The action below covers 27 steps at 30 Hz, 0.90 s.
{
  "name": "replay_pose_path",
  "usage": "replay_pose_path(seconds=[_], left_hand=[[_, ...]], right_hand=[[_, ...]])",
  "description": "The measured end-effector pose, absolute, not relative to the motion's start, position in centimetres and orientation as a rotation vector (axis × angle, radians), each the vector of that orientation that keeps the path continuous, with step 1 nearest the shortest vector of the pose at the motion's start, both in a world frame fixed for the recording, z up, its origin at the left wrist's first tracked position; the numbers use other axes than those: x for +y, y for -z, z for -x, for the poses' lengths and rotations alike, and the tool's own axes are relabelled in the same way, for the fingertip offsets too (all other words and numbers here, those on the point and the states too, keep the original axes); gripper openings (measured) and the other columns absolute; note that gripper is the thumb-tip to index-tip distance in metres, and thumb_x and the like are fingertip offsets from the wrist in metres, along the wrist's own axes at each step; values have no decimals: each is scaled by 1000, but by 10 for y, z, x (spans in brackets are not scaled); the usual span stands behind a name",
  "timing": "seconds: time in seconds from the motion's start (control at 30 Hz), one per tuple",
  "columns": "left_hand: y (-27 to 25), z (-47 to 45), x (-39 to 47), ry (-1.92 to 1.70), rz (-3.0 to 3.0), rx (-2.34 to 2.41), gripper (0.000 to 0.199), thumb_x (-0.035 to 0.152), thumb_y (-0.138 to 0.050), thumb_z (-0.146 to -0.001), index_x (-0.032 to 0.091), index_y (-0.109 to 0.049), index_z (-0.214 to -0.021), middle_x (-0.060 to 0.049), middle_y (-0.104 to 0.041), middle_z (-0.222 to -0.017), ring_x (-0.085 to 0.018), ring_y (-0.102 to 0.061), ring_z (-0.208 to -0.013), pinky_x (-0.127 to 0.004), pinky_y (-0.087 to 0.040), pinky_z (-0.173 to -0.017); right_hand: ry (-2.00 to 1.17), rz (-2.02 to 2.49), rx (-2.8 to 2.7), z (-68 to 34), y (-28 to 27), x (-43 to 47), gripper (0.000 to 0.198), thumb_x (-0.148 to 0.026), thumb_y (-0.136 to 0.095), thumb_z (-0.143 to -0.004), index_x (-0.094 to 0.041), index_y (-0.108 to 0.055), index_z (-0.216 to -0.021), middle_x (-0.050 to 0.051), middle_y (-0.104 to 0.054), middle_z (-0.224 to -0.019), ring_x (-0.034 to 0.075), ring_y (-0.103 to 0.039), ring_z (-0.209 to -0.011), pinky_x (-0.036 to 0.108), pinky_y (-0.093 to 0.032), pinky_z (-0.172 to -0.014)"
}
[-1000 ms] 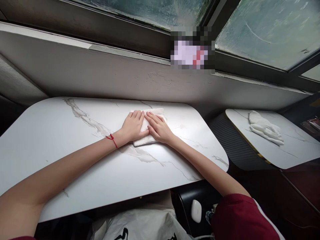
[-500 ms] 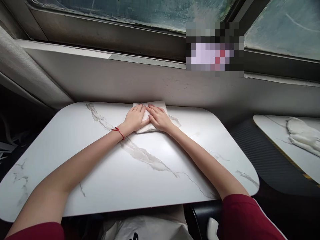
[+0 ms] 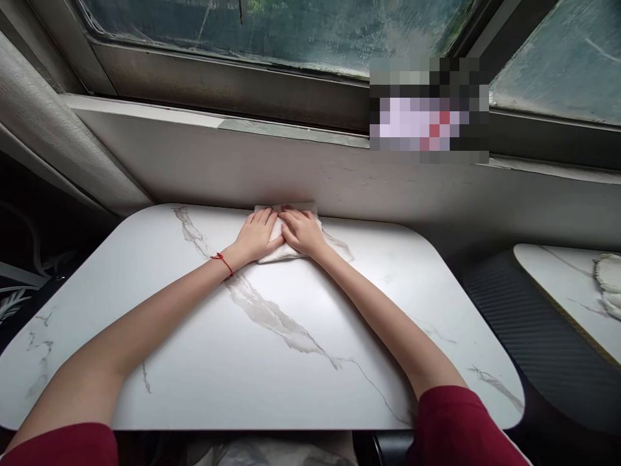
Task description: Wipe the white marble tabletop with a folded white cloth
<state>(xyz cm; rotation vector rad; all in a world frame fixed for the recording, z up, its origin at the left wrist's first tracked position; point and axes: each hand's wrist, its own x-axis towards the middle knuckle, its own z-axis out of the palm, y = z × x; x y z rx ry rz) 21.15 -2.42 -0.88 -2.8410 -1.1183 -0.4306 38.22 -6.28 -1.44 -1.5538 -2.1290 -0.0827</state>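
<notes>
A folded white cloth lies flat on the white marble-patterned table, at its far edge near the wall. My left hand rests palm down on the cloth's left part, fingers stretched forward and thumb pointing right. On the right part of the cloth lies my right hand, also palm down, with its fingers extended toward the left hand's fingertips. Both hands press from above rather than wrap round the cloth. A red string bracelet circles my left wrist.
Beyond the table rises a pale wall below a window. A blurred-out patch covers something on the sill. At right stands a second marble-patterned table with a white cloth item, beside a dark ribbed surface.
Both hands and the cloth under them have shifted slightly left along the table's far edge. The camera view has tilted and moved a little.
</notes>
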Motion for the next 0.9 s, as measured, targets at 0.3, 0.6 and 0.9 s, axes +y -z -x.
replay_pose_path(seconds=[0.3,0.6,0.9], left_hand=[[2,-211,-32,375,2798,-1070,56,40,-39,-96,6,-48,-139,-24,-50,-145,-34,-45,-135,-47,-36,-113],[2,-181,-75,355,2751,-1131,58,38,-41,-95,5,-45,-143,-25,-49,-146,-35,-43,-139,-49,-36,-115],[-14,-105,-157,147,2810,-1155,63,39,-32,-99,1,-39,-148,-25,-42,-154,-33,-34,-147,-49,-30,-121]], right_hand=[[72,1557,-2171,-384,16,-68,42,-22,-42,-96,-13,-59,-133,16,-57,-146,27,-49,-138,43,-34,-112],[78,1499,-2271,-353,9,-105,45,-19,-42,-96,-4,-56,-136,22,-50,-151,30,-44,-143,45,-33,-115],[87,1490,-2390,-270,2,-180,55,-25,-43,-97,9,-49,-140,36,-45,-149,45,-43,-139,60,-38,-109]])
